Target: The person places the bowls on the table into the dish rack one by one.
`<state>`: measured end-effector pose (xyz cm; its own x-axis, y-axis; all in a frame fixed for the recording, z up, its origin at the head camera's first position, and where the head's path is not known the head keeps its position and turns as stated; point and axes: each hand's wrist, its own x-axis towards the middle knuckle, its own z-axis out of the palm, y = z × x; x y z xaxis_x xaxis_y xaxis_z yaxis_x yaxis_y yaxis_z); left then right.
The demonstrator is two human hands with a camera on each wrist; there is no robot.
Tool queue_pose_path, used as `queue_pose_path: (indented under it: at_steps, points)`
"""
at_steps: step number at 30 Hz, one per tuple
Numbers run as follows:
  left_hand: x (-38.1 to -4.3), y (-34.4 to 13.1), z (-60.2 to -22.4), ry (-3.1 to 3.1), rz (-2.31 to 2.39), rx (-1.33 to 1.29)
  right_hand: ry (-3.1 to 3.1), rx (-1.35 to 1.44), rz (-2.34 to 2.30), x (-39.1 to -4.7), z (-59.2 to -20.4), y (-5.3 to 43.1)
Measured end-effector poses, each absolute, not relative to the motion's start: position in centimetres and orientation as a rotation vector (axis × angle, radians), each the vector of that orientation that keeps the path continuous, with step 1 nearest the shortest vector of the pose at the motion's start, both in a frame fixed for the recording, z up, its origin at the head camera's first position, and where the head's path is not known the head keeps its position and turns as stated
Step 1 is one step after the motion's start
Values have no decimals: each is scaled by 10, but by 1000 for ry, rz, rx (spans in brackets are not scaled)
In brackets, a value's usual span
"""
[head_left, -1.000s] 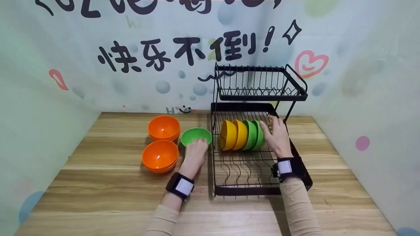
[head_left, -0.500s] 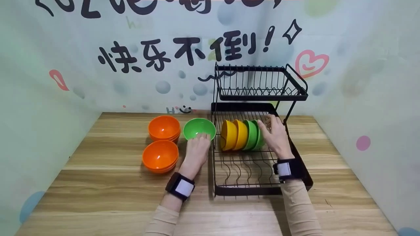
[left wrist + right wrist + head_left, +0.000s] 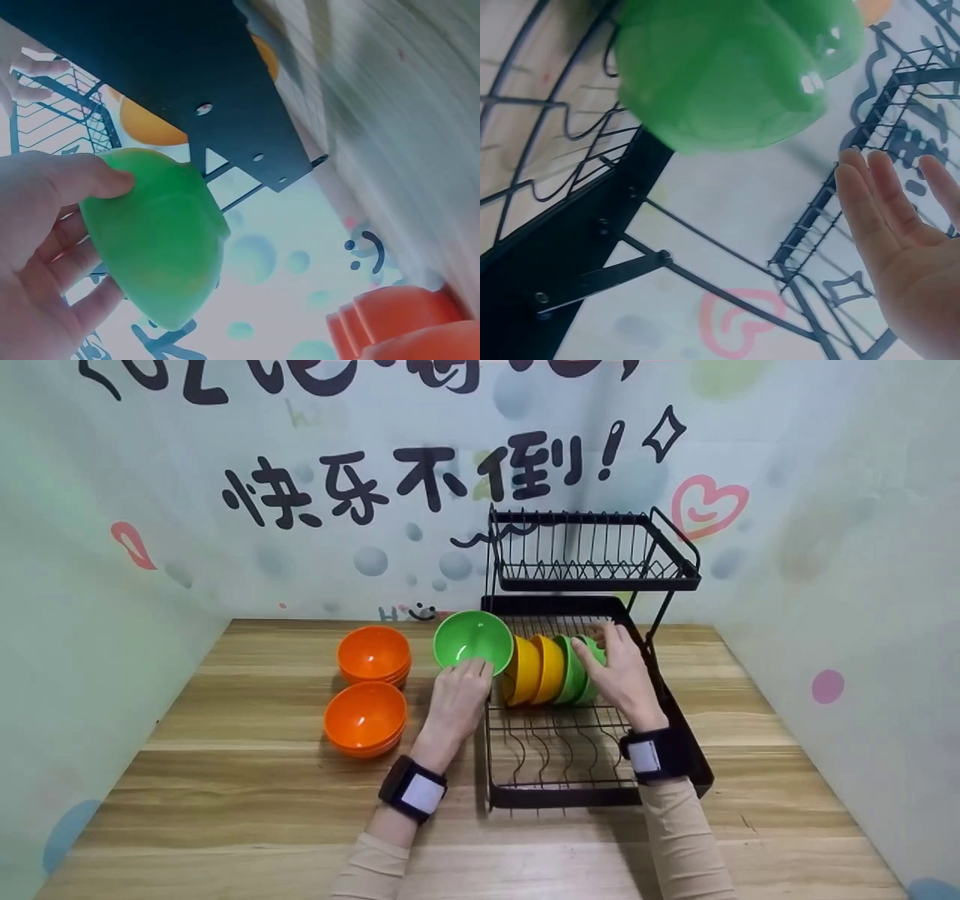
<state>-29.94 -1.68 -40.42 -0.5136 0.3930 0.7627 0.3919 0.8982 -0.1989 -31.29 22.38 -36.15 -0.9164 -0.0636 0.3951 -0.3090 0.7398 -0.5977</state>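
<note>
A green bowl is raised beside the rack's left edge, its inside facing the head camera. My left hand pinches its near rim; in the left wrist view the thumb lies on one side of the green bowl and the fingers go behind it. On the lower tier of the black dish rack, two yellow bowls and two green bowls stand on edge in a row. My right hand hovers by the rightmost green bowl. The right wrist view shows its fingers extended and apart from the bowls.
Two stacks of orange bowls, a back stack and a front stack, stand left of the rack on the wooden table. The rack's upper tier overhangs the back of the lower tier. A printed backdrop hangs behind.
My left hand has lifted the green bowl off the table and carried it up and right toward the rack. My right hand has shifted slightly left over the standing green bowls.
</note>
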Motion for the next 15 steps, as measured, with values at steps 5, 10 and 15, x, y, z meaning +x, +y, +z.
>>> queue_pose_path:
  at_steps: [5, 10, 15]
  points:
    - [-295, -13, -398, -2129, 12, -618, -2609, 335, 974, -309, -359, 217]
    - [-291, -9, -394, -2100, 11, -687, -2624, 355, 941, -305, -357, 209]
    - [-287, -5, -392, -2056, 13, -735, -2606, 360, 999, -303, -355, 201]
